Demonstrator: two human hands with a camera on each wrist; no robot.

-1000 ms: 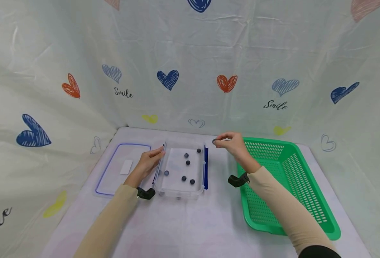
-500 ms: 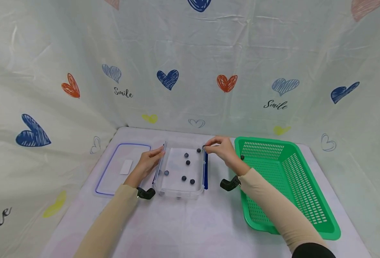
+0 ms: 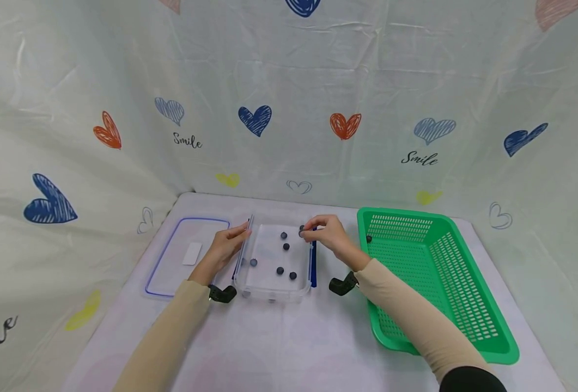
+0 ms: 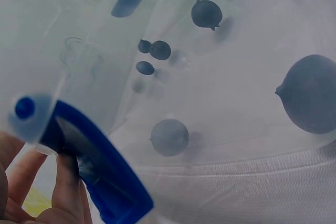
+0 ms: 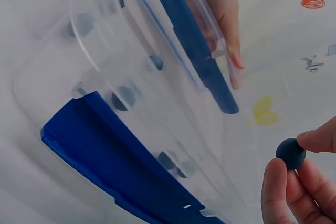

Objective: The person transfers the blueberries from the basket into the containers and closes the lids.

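My left hand [image 3: 230,242] grips the left wall of a clear plastic box [image 3: 269,294]. In the left wrist view its fingers [image 4: 65,187] curl behind a blue side latch [image 4: 100,166]. Inside the box lie several small dark blue-grey balls, such as one ball [image 4: 206,13] with a little pointed nub. My right hand [image 3: 325,234] is over the box's far right corner. Between thumb and fingertips it pinches another small ball [image 5: 290,153], smooth and dark blue, above the box floor. The box's right latch [image 5: 121,150] hangs folded outward.
A green perforated basket [image 3: 494,337] stands on the right, with one dark ball [image 3: 369,238] at its left side. The blue-edged clear lid [image 3: 171,267] lies flat on the left of the table. A heart-printed curtain [image 3: 298,152] hangs behind.
My right hand has moved left from beside the basket to over the box's right corner, still pinching the ball. A ball in the basket has come into view. The left hand stays put.
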